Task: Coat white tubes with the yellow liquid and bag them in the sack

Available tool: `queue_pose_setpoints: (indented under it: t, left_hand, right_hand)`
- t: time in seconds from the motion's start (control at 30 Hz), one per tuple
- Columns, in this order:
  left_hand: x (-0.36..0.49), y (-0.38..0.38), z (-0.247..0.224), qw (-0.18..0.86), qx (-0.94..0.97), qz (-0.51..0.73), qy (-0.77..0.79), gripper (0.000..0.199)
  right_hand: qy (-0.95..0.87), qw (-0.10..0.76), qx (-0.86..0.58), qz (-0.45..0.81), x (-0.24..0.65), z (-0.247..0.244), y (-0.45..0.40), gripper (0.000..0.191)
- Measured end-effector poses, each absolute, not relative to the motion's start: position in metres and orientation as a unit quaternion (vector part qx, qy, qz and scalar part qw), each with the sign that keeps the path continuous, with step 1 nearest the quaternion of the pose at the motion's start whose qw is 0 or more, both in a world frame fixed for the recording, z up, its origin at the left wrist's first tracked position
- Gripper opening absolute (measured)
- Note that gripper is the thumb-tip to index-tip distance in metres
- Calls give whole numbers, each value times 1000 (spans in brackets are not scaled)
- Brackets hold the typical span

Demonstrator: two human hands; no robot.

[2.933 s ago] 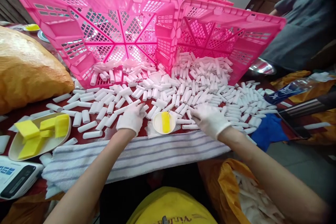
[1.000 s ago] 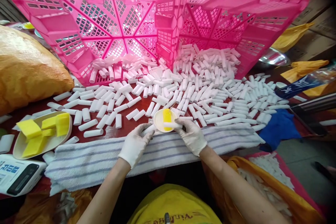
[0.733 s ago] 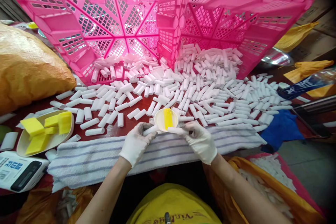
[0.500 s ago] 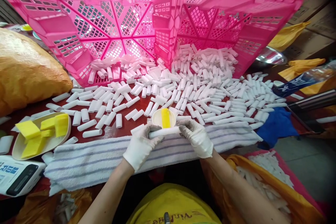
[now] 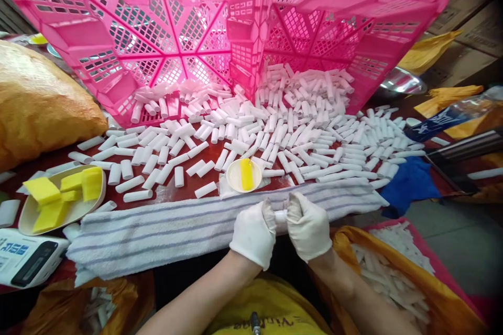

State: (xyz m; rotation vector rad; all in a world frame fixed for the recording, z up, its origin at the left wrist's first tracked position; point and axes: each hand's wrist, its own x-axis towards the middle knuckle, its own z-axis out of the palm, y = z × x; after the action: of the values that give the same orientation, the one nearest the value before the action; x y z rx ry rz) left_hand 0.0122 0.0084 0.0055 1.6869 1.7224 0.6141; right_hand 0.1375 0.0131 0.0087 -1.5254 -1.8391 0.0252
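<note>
Both my hands wear white gloves and are closed around one white tube (image 5: 281, 215), just over the near edge of the striped towel (image 5: 165, 235). My left hand (image 5: 254, 231) grips its left end, and my right hand (image 5: 309, 226) its right end. Only the tube's short middle part shows between my fists. Beyond them, a small round white dish (image 5: 232, 175) holds a yellow sponge piece (image 5: 247, 174). Many loose white tubes (image 5: 283, 131) lie on the red table (image 5: 184, 193) behind the dish.
Two pink crates (image 5: 181, 55) lie tipped at the back. At left are an orange sack (image 5: 43, 104), a tray (image 5: 29, 220) of yellow sponges and a white device (image 5: 31, 261). A blue cloth (image 5: 411, 186) and an open orange bag (image 5: 353, 235) of tubes are at right.
Both hands have moved right and down, toward my body, away from the dish. They have come closer together and now wrap around the tube in fists instead of holding it by the fingertips.
</note>
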Motion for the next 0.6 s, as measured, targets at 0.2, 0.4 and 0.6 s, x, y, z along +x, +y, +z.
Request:
queue_pose_setpoints:
  t: [0.2,0.4,0.6]
  left_hand:
    - [22,8,13,445,609,205,624,58]
    - [28,8,11,278,693,291,597,44]
    - [38,14,-1,507,561,314,574,54]
  right_hand:
    - [-710,382,-591,0,151,8,2,37]
    - [-539,433,-690,213,149,4,-1,47]
    - [-592,474,-622,196,191,12,-22,43]
